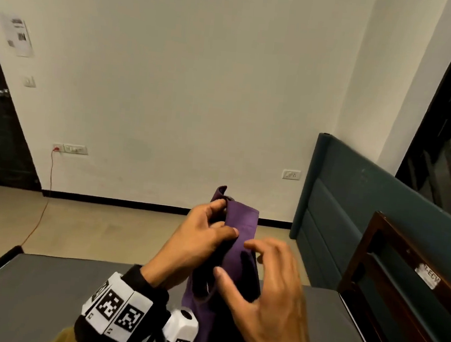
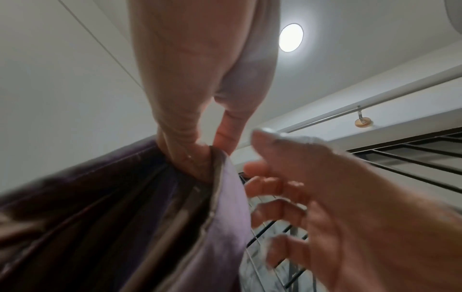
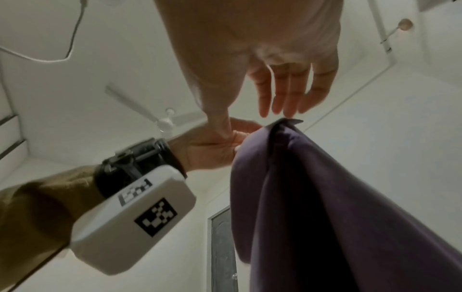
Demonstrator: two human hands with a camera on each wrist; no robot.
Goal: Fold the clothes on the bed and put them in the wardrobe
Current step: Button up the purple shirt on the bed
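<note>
Beside purple garment (image 1: 241,227), teal headboard (image 1: 352,210).

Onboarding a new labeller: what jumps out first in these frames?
The purple garment, held up mid-frame above the grey bed. The left hand pinches its top edge while the right hand hovers open beside it. A checker-marked wristband sits lower left.

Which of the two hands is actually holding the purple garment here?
The left hand: it pinches the purple garment near its top edge. The right hand hovers beside it with fingers spread and relaxed, gripping nothing.
</note>
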